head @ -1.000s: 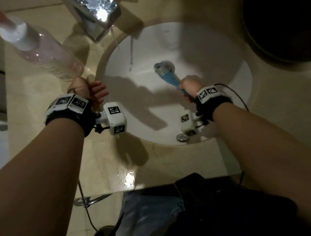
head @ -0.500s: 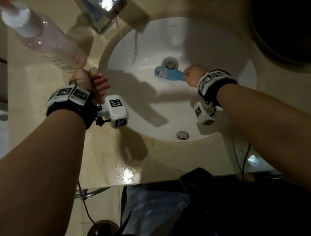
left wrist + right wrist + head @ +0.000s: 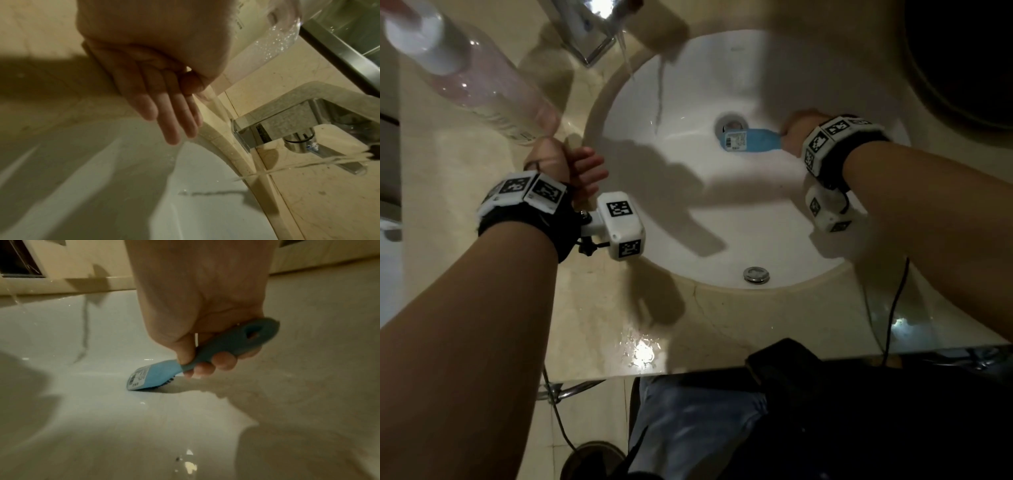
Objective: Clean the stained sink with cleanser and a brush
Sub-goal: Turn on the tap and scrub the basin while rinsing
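Observation:
My right hand (image 3: 799,132) grips the handle of a blue brush (image 3: 751,140) inside the white sink (image 3: 688,102). The brush head, with a white label on its back, lies bristles down on the basin just right of the drain (image 3: 731,125). In the right wrist view the fingers of the right hand (image 3: 205,321) are curled round the brush (image 3: 156,373). My left hand (image 3: 571,168) rests on the sink's left rim. Its fingers (image 3: 164,105) hang straight over the edge and hold nothing. A clear bottle (image 3: 482,85) with a white cap stands on the counter just beyond it.
A chrome faucet (image 3: 592,27) at the back left runs a thin stream of water into the basin. A metal overflow cap (image 3: 756,274) sits on the near wall. The beige counter (image 3: 482,240) is wet near its front edge. A dark round object (image 3: 962,51) fills the far right corner.
My right hand has moved to the right and further back in the basin, swinging the brush from a diagonal over the drain to level beside it. The left hand has stayed on the rim.

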A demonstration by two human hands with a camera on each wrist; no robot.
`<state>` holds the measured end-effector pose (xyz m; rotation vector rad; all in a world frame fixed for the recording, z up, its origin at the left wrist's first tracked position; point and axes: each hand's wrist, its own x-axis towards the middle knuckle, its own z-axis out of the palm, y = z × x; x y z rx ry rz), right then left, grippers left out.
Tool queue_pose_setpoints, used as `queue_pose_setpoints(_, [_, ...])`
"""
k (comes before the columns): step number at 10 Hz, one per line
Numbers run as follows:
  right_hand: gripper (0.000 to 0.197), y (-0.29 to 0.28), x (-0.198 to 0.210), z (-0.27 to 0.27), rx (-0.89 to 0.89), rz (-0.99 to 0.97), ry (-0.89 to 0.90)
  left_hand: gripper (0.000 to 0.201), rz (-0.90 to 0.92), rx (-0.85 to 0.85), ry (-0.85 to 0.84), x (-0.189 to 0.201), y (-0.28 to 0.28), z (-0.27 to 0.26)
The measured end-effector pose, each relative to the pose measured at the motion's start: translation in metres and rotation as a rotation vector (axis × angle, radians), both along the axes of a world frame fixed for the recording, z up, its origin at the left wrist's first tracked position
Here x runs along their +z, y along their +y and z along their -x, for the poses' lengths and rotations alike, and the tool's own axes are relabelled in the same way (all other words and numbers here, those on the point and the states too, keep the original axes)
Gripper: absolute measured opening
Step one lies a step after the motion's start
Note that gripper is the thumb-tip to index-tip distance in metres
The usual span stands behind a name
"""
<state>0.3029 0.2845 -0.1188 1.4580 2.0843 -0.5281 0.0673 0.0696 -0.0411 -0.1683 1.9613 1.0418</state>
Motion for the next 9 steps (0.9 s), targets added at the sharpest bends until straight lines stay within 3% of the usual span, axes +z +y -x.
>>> queue_pose_setpoints(1, [0.014,-0.006,0.004,-0.004,0.046,0.182,0.069,0.038,0.003,0.005,-0.007,0.000,0.000,0.000])
queue_pose_setpoints(2, [0.023,-0.020,0.017,-0.006,0.241,0.388,-0.100,0.039,0.002,0.014,-0.005,0.001,0.000,0.001])
queue_pose_setpoints(3, [0.014,-0.018,0.016,-0.010,0.359,0.318,-0.232,0.040,-0.003,0.005,-0.001,-0.001,0.000,0.001])
queue_pose_setpoints(4, [0.032,-0.014,0.029,-0.014,0.111,0.252,-0.114,0.041,-0.008,-0.002,-0.004,-0.002,0.000,0.001])
queue_pose_setpoints(5, [0.033,0.006,0.013,-0.015,0.021,0.145,-0.046,0.041,0.003,0.002,-0.016,-0.004,0.001,0.003])
queue_pose_setpoints(6, [0.062,0.043,-0.052,-0.013,0.104,0.121,-0.125,0.041,0.014,0.022,-0.016,-0.004,0.002,0.005])
queue_pose_setpoints(7, [0.042,-0.013,0.000,0.021,0.126,0.113,0.045,0.040,0.017,0.032,-0.022,-0.004,0.002,0.007])
queue_pose_setpoints(8, [0.033,-0.048,0.025,0.046,0.156,0.022,0.294,0.039,0.011,0.029,-0.035,-0.006,0.002,0.008])
queue_pose_setpoints(9, [0.033,-0.051,0.027,0.072,0.180,-0.026,0.416,0.041,0.012,0.039,-0.039,-0.006,0.003,0.010])
